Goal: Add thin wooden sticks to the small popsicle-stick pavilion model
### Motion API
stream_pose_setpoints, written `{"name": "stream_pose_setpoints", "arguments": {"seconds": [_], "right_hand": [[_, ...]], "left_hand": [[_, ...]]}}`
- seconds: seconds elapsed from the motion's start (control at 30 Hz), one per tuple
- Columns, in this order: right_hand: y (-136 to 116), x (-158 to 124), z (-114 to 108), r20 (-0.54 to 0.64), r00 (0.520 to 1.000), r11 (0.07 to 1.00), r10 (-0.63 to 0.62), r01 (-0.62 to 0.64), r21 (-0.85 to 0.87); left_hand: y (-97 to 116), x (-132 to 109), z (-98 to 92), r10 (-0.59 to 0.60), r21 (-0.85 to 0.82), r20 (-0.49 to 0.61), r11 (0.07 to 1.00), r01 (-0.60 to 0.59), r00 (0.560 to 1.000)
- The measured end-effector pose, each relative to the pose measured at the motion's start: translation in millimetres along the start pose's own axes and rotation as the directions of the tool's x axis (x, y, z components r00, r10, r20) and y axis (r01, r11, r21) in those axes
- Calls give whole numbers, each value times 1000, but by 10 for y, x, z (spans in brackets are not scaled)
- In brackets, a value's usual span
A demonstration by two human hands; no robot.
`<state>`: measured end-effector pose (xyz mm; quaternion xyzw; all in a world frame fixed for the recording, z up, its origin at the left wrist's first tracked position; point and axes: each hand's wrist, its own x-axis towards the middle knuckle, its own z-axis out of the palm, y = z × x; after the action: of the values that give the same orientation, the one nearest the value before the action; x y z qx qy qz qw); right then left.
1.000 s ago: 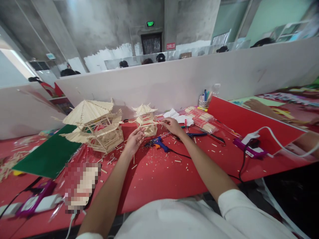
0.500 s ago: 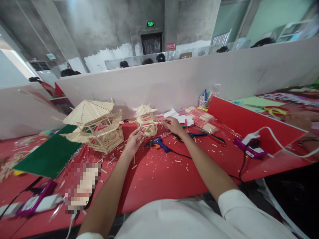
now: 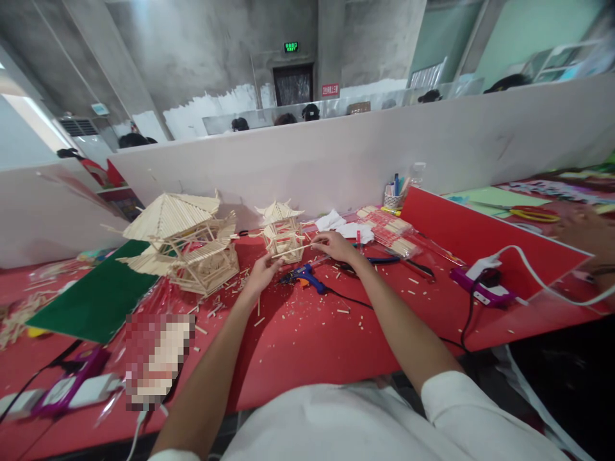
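Observation:
Between my two hands a thin wooden stick [image 3: 292, 251] is stretched, low in front of a small pagoda model [image 3: 278, 216] built of sticks. My left hand [image 3: 262, 272] has its fingers closed around the left end. At the other end, the fingertips of my right hand [image 3: 332, 246] pinch it. Just below, a blue hot glue gun [image 3: 311, 279] lies on the red table [image 3: 298, 358]. A larger stick pagoda [image 3: 180, 240] stands to the left of my left hand.
Stick offcuts litter the tabletop. A green board [image 3: 96, 301] lies left; a red board [image 3: 480, 243] leans at right beside a purple power strip [image 3: 483, 288]. Bagged sticks [image 3: 391, 230] and white tissue [image 3: 353, 230] lie behind my right hand. At far right, another person's hand [image 3: 583, 237] is near scissors [image 3: 533, 213].
The fingers of my left hand, spread with the palm turned up before, have closed on the stick. My right hand has barely moved. The other person's hand and scissors have shifted slightly.

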<state>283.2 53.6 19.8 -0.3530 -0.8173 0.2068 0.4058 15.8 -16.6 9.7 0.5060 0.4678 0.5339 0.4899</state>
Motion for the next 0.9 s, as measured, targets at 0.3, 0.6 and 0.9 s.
{"name": "stream_pose_setpoints", "arguments": {"seconds": [0.3,0.6,0.9], "right_hand": [[-212,-77,-83,157,988,999,-11,19,-48],[-262,-80,-58,134,991,999,-11,17,-44],[12,-17,27,-77,997,1000,-1,-1,-28]], "left_hand": [[-3,-161,33,222,354,22,910,-215,975],[39,-137,86,230,422,146,865,-270,962],[26,-51,74,-22,-385,-9,923,17,1000]]}}
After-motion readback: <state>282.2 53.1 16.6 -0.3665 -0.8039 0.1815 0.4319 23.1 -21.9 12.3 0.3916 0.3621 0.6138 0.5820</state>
